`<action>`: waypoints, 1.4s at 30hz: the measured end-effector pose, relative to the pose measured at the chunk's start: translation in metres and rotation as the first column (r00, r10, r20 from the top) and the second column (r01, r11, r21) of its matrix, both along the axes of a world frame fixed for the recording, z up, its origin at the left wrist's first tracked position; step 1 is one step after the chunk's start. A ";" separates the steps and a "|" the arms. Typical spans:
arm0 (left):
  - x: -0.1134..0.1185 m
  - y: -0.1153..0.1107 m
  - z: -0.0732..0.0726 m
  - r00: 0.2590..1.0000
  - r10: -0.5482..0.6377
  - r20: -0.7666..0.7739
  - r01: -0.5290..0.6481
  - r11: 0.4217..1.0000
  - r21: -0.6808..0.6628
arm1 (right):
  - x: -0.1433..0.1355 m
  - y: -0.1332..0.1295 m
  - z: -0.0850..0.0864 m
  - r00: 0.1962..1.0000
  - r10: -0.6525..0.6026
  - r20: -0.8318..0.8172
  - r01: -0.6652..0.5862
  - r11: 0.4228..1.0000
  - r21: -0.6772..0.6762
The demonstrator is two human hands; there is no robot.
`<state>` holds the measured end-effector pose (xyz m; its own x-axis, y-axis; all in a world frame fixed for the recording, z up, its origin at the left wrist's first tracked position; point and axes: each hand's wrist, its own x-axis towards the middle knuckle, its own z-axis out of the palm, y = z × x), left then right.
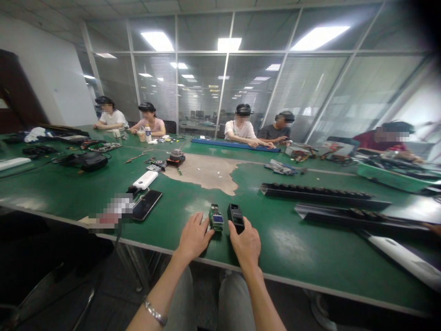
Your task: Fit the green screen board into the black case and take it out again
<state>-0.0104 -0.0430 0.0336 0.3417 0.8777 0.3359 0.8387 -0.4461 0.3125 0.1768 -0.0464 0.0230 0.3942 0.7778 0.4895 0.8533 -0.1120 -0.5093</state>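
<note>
A small green circuit board [216, 218] with a dark blue screen lies on the green table in front of me. My left hand [194, 238] rests at its left side, fingers apart, the fingertips and thumb right by the board's edge; whether they touch it I cannot tell. To the right of the board is a narrow black plastic case [235, 215] with several openings in its face. My right hand [247, 242] has hold of the lower end of this case, thumb on the left and fingers along the right side, partly hidden.
Left of my hands lie a phone [147, 205] and a white power bank [145, 179]. Long black channels [324, 195] and a white bar [403, 257] lie to the right. A green basket [392, 178] stands farther right. Several people sit around the table [275, 248].
</note>
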 end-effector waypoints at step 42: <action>-0.002 0.007 -0.014 0.998 -0.003 -0.057 0.004 1.000 0.024 | -0.056 -0.015 0.015 0.987 0.160 0.010 -0.159 0.986 -0.053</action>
<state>-0.0127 -0.0363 0.0195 0.3641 0.8685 0.3365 0.8532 -0.4559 0.2534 0.1205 -0.0611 0.0378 0.2568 0.8544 0.4517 0.8693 0.0001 -0.4943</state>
